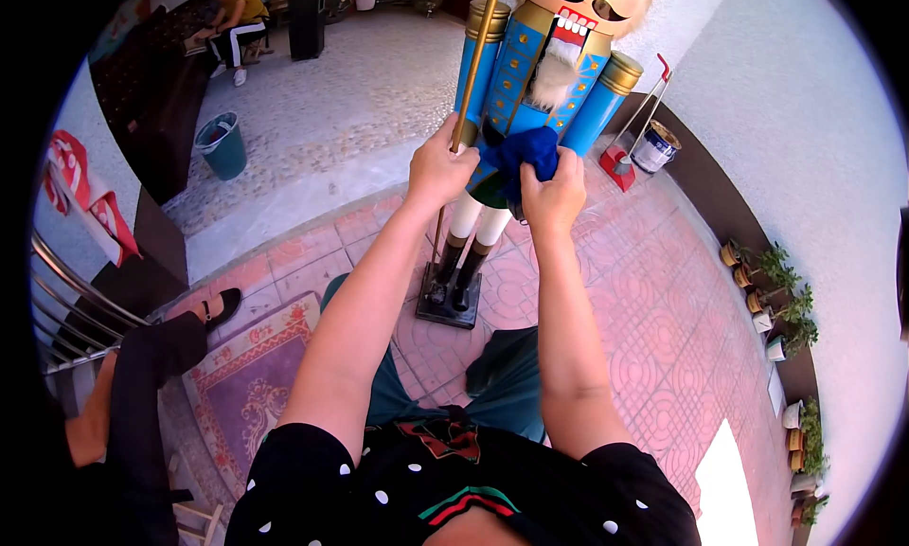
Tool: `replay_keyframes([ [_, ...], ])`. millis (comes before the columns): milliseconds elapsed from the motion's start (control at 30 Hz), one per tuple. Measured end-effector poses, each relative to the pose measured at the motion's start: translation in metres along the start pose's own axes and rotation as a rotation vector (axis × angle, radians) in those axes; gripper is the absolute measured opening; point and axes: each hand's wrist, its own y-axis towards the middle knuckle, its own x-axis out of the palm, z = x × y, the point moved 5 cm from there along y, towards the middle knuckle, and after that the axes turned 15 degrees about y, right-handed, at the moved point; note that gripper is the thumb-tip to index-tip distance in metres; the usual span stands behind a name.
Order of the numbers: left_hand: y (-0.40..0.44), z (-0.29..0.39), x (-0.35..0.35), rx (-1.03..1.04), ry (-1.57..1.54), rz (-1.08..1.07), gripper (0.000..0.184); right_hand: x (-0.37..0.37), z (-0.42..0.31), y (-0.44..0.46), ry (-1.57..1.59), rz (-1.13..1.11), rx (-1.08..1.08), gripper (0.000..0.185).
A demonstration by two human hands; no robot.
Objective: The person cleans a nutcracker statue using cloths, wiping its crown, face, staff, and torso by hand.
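Observation:
A tall blue and gold nutcracker figure (521, 77) stands upright on a black base (448, 304) in front of me. My left hand (442, 167) is closed around the golden staff (476, 63) at the figure's side. Against the figure's lower body, my right hand (554, 194) grips a bunched dark blue cloth (532, 155) between thumb and fingers. The cloth hides part of the figure's waist. White legs and black boots show below my hands.
At the left are a teal bucket (221, 146), a patterned mat (251, 390) and another person's leg (156, 366). A seated person (237, 25) is far back. A red dustpan (617, 167), paint bucket (655, 148) and potted plants (778, 267) line the right wall.

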Motion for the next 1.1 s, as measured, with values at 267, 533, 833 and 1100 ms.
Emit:
replay_keyframes([
  [267,0.0,-0.005,0.007,0.006,-0.1,0.014,0.069,-0.033,-0.017,0.023,0.248,0.123,0.099,0.043],
  [533,0.008,-0.015,0.016,0.004,-0.147,0.044,0.07,-0.002,-0.011,0.002,0.057,0.068,-0.063,0.043],
  [833,0.005,-0.008,0.009,0.004,-0.15,0.059,0.07,-0.004,-0.063,0.01,-0.02,-0.11,-0.259,0.049],
  [1100,0.004,-0.01,0.014,0.009,-0.164,0.033,0.072,0.038,-0.114,0.065,-0.337,0.048,-0.651,0.034],
])
